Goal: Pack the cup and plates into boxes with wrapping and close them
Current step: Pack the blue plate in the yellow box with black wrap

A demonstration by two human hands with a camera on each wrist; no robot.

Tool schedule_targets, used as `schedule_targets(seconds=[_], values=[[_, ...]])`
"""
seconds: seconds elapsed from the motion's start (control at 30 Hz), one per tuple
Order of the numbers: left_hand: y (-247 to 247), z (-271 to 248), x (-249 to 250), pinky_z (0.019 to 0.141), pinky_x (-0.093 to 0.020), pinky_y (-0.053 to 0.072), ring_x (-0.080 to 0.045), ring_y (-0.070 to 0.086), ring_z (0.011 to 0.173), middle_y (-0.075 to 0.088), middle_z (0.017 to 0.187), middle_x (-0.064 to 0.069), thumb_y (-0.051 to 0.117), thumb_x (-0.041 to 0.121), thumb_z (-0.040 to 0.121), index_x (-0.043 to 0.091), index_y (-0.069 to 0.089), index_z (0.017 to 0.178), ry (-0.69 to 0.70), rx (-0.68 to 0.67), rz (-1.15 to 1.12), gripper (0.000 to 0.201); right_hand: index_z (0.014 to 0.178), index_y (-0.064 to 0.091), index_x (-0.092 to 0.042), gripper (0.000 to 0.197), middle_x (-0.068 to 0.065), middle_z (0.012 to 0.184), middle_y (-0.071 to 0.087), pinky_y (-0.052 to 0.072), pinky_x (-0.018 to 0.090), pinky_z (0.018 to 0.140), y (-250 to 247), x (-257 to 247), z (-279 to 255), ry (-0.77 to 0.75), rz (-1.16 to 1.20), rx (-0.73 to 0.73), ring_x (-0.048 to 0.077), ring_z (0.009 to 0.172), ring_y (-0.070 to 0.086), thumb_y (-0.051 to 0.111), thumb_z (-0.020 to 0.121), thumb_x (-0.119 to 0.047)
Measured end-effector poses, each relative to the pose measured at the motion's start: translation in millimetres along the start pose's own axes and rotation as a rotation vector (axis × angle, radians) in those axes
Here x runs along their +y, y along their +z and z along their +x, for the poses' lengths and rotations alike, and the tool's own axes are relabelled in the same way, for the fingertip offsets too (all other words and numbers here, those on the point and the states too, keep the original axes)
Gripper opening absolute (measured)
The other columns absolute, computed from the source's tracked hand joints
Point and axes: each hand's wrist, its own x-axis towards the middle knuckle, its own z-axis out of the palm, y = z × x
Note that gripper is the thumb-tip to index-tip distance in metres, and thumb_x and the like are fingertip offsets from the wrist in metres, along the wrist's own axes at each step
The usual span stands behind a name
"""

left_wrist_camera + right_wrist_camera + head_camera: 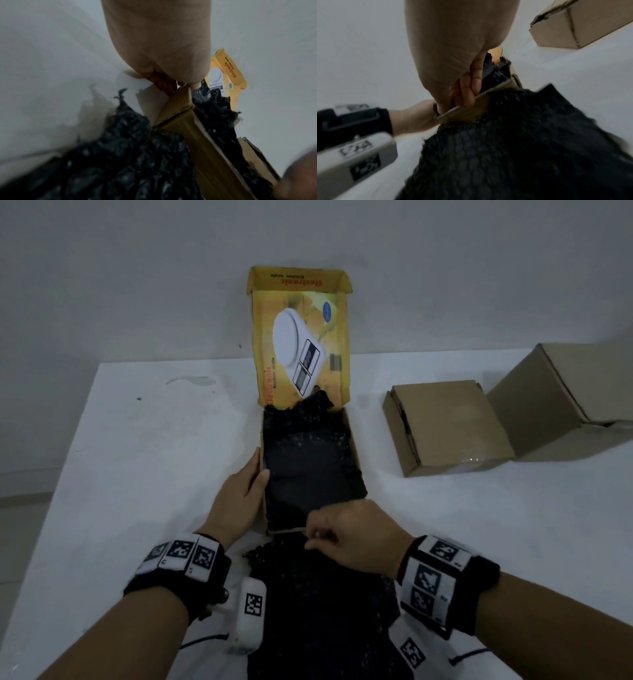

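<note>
A yellow kitchen-scale box [357, 446] stands open mid-table, its lid [301, 337] upright. Black bubble wrap [308, 467] lines the inside, and a long end [318, 594] hangs over the near wall toward me. My left hand [239, 494] holds the left wall, thumb inside and fingers outside. My right hand [349, 539] sits at the near wall with its fingers curled over the edge. The right wrist view shows those fingers [465, 92] hooked behind the cardboard edge [465, 113], with wrap [505, 142] below. No cup or plate shows.
Two plain brown cardboard boxes stand on the white table [137, 474] to the right: a low one [445, 429] and a taller one [561, 398] behind it. A grey wall runs along the far edge.
</note>
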Motion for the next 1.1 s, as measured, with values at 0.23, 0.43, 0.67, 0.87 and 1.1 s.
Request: schedule_targets(seconds=[0.23,0.43,0.67,0.87,1.1], values=[[5.9,-2.7,5.0,0.097,0.006,0.016,0.008,0.027,0.127,0.028,0.142,0.020,0.032,0.030,0.102,0.025,0.022,0.149,0.041,0.035,0.015,0.048,0.133,0.047,-0.017,0.062,0.008,0.120,0.059,0.043,0.037,0.090,38.3,5.8,-31.7,0.063,-0.168,-0.138,0.028,0.109,0.054,0.069,0.078,-0.033],[5.1,-2.6,5.3,0.099,0.003,0.017,0.007,0.026,0.129,0.028,0.142,0.021,0.031,0.032,0.102,0.027,0.022,0.149,0.023,0.007,-0.004,0.048,0.084,0.066,-0.016,0.010,0.003,0.085,0.064,0.039,0.025,0.063,18.6,3.3,-31.9,0.112,-0.116,0.026,0.026,0.074,0.062,0.069,0.076,-0.015],[5.6,-3.4,7.5,0.108,-0.021,0.024,-0.001,0.032,0.130,0.034,0.143,0.016,0.031,0.034,0.101,0.027,0.023,0.149,0.001,0.003,0.001,0.049,0.136,0.044,-0.033,0.058,0.010,0.132,0.039,0.043,0.042,0.086,29.7,-8.9,-36.3,-0.088,-0.268,-0.382,0.030,0.114,0.044,0.066,0.081,-0.034],[4.6,-3.5,5.1,0.108,-0.021,0.028,-0.002,0.035,0.130,0.038,0.146,0.011,0.032,0.036,0.101,0.027,0.023,0.150,-0.014,-0.011,-0.006,0.050,0.091,0.062,-0.019,0.017,0.007,0.108,0.049,0.048,0.041,0.068,22.6,-3.2,-29.1,-0.095,-0.179,-0.189,0.025,0.091,0.048,0.068,0.077,-0.025],[4.5,-2.9,-0.5,0.110,-0.018,0.022,-0.002,0.029,0.138,0.031,0.149,0.018,0.026,0.042,0.101,0.033,0.025,0.148,-0.014,-0.003,-0.067,0.048,0.079,0.062,-0.021,0.018,-0.004,0.075,0.062,0.045,0.027,0.067,-39.4,18.1,-17.4,0.252,0.201,0.107,0.012,0.072,0.056,0.066,0.085,-0.038]])
